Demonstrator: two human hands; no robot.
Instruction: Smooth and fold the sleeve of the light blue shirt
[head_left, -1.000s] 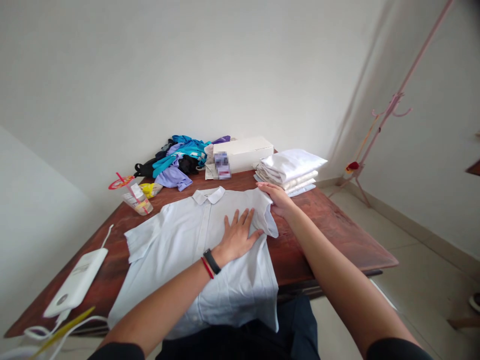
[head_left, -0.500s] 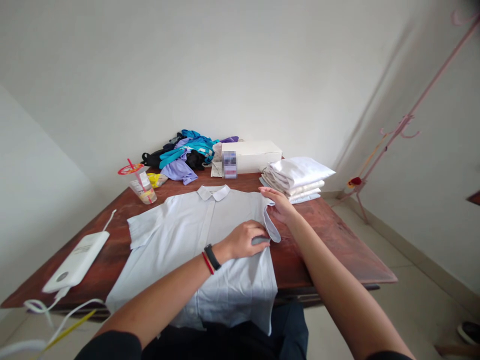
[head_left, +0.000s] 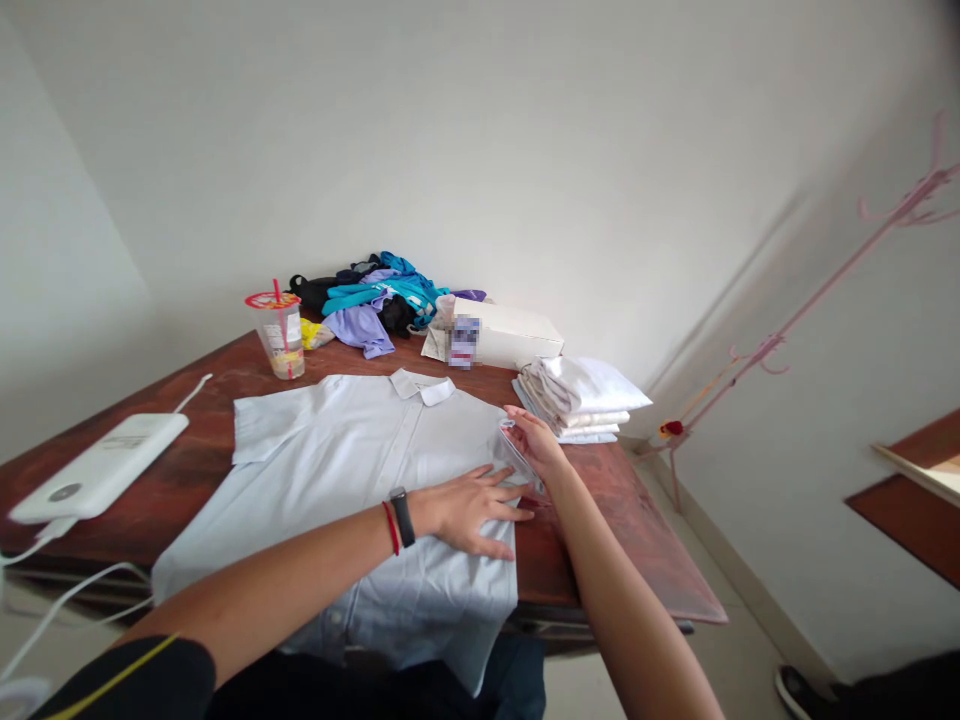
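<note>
A pale blue short-sleeved shirt (head_left: 352,470) lies face up and spread flat on the dark red wooden table (head_left: 615,520), its collar pointing toward the wall and its hem hanging over the near edge. The person's left hand (head_left: 469,508) rests palm down on the shirt near its right side, fingers spread and pressing the cloth against the table. Just beside it, the right hand (head_left: 532,447) pinches the shirt's right sleeve, which is folded in over the body of the shirt, the fingers closed on the fabric edge. Behind the right hand sits a stack of folded white garments (head_left: 581,398), close to a white cardboard box (head_left: 506,335). A heap of blue, purple and black clothes (head_left: 375,300) lies at the far side of the table against the wall, with a plastic cup with a red straw (head_left: 281,335) just to its left. A white power bank (head_left: 97,470) with a cable rests on the left end of the table.
</note>
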